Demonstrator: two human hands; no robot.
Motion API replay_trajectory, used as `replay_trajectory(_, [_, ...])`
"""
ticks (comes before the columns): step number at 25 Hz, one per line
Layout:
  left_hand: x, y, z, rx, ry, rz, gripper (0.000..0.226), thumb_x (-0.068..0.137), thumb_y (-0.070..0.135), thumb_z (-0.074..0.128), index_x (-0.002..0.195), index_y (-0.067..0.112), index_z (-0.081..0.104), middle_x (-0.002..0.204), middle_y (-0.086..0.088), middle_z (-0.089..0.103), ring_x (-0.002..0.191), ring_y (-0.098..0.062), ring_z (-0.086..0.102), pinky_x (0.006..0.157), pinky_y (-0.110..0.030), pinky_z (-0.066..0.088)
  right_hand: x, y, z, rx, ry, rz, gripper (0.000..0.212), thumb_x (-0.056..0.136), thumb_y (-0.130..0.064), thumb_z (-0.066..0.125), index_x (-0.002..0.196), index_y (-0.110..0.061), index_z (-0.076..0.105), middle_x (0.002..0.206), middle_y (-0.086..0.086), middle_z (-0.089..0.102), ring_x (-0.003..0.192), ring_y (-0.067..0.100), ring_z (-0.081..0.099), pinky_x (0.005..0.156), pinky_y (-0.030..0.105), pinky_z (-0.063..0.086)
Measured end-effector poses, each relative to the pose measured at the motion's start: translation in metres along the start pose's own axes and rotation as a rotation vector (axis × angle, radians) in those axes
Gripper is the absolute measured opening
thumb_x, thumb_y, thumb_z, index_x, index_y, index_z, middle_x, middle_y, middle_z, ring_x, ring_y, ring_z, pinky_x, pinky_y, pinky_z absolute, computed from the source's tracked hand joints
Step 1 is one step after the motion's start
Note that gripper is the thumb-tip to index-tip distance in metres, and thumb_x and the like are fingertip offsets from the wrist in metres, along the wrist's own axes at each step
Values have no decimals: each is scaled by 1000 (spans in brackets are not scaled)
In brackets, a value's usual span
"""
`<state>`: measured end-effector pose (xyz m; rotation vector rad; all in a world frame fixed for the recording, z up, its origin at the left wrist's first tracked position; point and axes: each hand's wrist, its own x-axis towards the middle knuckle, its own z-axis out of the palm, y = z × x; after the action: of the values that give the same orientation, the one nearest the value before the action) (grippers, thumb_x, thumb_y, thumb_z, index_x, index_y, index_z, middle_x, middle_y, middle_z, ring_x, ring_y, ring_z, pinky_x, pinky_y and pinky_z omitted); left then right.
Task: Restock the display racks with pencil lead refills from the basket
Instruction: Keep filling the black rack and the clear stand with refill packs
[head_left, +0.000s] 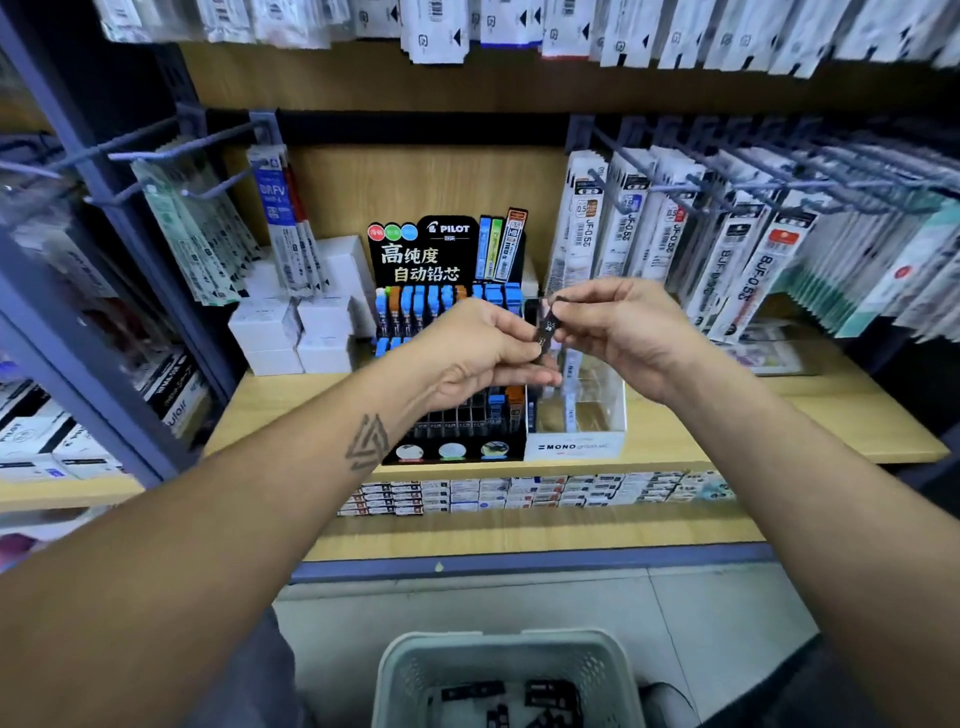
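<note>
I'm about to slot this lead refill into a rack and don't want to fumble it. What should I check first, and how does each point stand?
1. Refill held firmly: the black lead refill case is pinched by both the left hand and the right hand. Ok.
2. Matching rack known: the case label is too blurred to read. Cannot tell.
3. Free slots: the Pilot lead display rack shows dark gaps in its front rows. Ok.
4. Path clear: hands hover in front of the racks, nothing between. Ok.
5. MONO display box has room: looks mostly empty. Ok.
6. More stock: the basket holds black cases. Ok.
</note>
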<state>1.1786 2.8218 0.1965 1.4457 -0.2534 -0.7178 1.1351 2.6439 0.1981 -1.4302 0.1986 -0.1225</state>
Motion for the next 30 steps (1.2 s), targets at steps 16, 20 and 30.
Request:
replay_trajectory(16, [11,-15,20,6,-74,-71,19,94,-11,54,110,-14,64,88,-24,70,72,-23,72,62,-22,60,-8,0,-30,-195,-59,-32,12,86,6,70,97,2,67,76,15,68,66,22,66,65,29,56])
replay_trajectory(20, [15,-17,20,145,85,45,21,88,-13,63,109,-13,67,89,-22,73,73,-23,73,67,-23,62,-3,0,-26,-279,-38,15,17,90,-18,74,91,-1,71,77,17,69,63,21,64,61,28,55])
replay_trajectory(30, [9,-3,-1,281,231,47,23,92,-11,60,114,-3,62,101,-25,71,82,-30,76,75,-36,63,9,20,-26,-1148,-42,-183,19,88,0,72,99,-15,75,93,1,71,86,17,68,82,25,53])
